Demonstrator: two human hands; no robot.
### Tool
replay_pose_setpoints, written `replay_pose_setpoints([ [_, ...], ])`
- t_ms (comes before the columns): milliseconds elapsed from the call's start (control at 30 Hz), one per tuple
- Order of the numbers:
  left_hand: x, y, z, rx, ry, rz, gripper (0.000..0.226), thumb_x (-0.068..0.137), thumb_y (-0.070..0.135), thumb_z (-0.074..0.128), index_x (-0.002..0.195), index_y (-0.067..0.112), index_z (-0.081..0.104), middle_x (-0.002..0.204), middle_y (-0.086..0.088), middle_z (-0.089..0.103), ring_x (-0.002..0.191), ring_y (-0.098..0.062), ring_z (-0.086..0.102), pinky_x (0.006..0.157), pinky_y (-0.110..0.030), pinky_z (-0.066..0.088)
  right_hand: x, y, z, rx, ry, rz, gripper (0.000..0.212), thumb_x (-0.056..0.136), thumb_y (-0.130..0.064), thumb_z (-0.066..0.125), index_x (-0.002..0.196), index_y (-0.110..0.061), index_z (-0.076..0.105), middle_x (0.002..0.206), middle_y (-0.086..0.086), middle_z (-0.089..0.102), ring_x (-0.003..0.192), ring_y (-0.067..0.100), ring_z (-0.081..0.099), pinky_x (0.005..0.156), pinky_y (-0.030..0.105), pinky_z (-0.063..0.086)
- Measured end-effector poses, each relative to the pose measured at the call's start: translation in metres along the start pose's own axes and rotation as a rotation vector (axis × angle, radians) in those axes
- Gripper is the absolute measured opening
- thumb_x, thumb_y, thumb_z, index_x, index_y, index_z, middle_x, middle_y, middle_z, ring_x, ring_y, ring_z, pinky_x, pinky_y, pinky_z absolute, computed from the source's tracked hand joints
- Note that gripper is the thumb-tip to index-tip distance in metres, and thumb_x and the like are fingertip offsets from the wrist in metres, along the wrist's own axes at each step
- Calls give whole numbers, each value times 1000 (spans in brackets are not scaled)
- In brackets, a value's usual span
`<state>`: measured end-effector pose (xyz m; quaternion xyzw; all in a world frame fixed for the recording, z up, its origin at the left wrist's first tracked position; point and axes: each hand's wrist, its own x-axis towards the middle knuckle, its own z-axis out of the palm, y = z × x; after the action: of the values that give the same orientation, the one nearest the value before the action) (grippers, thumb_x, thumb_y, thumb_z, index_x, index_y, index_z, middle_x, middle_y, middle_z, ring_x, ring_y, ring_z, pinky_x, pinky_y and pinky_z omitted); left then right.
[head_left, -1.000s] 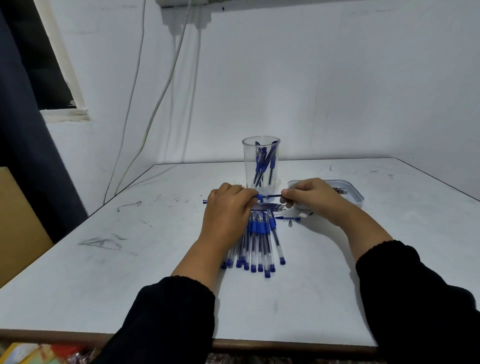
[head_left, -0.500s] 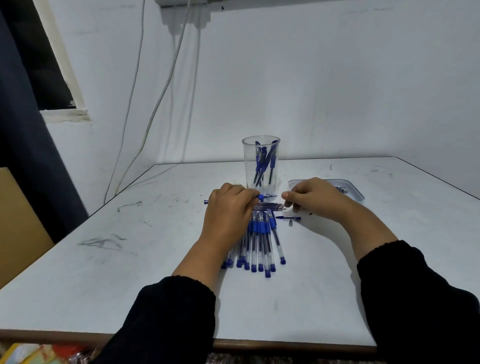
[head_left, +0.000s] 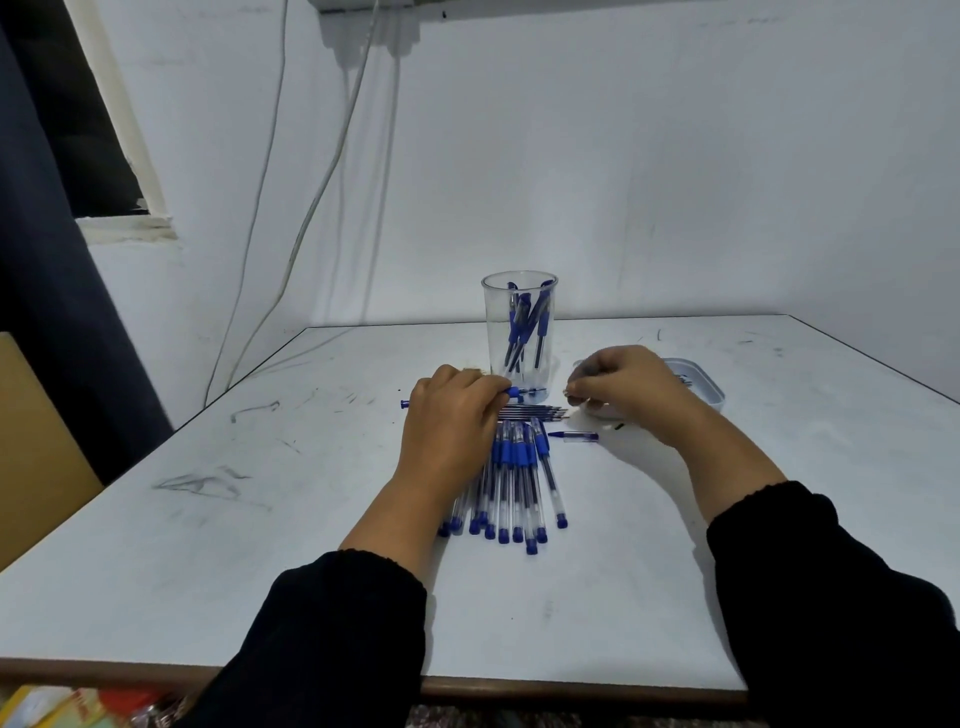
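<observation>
Table — two hands, one held pen

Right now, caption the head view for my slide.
Left hand holds a pen near the cup; right hand by the tray.

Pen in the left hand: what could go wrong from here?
The left hand holds the pen right in front of the clear cup; a push forward might tip it. The right hand is beside the loose refills, which could roll or scatter if nudged.
</observation>
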<state>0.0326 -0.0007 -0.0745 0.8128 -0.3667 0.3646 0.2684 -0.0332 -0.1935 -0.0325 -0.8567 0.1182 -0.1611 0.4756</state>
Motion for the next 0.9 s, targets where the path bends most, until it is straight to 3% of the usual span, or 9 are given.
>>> replay_pose_setpoints([
  [67, 0, 0, 0, 4, 2, -2, 14, 88, 16, 65, 101, 14, 71, 90, 0, 70, 84, -25, 57, 76, -34, 35, 0, -1, 1, 174, 8, 46, 7, 84, -9, 68, 80, -14, 71, 77, 3, 74, 74, 15, 67, 78, 36, 51],
  [133, 1, 1, 0, 6, -4, -4, 15, 88, 15, 65, 101, 14, 71, 91, 0, 70, 85, -25, 57, 76, -35, 35, -1, -2, 4, 248, -22, 70, 7, 84, -6, 68, 83, -11, 72, 80, 8, 74, 64, 10, 63, 72, 30, 46],
  [367, 1, 0, -1, 6, -2, -19, 15, 89, 17, 63, 103, 15, 70, 93, 1, 70, 87, -23, 56, 77, -33, 34, -4, -7, 17, 289, -75, 101, 11, 85, -5, 66, 95, -6, 72, 77, 4, 72, 59, 6, 59, 60, 23, 39],
  [600, 1, 2, 1, 11, -33, 4, 16, 87, 17, 66, 103, 17, 70, 92, 1, 69, 86, -22, 56, 77, -34, 36, -6, -9, 19, 303, -110, 88, 7, 86, -7, 66, 91, -9, 71, 80, 8, 71, 62, 8, 57, 57, 22, 39],
  [733, 1, 1, 1, 5, -34, 14, 16, 88, 18, 66, 103, 17, 70, 91, 1, 69, 86, -22, 56, 77, -32, 34, -7, -10, 23, 277, -120, 75, 8, 90, -13, 64, 93, -8, 70, 78, 6, 71, 61, 10, 56, 54, 21, 38],
  [900, 0, 0, 2, -13, -24, 40, 15, 87, 18, 64, 101, 17, 70, 89, 2, 69, 85, -22, 56, 75, -35, 38, -6, -10, 28, 180, -115, 93, 29, 94, -32, 59, 75, -13, 69, 66, 1, 69, 58, 11, 53, 55, 26, 33],
])
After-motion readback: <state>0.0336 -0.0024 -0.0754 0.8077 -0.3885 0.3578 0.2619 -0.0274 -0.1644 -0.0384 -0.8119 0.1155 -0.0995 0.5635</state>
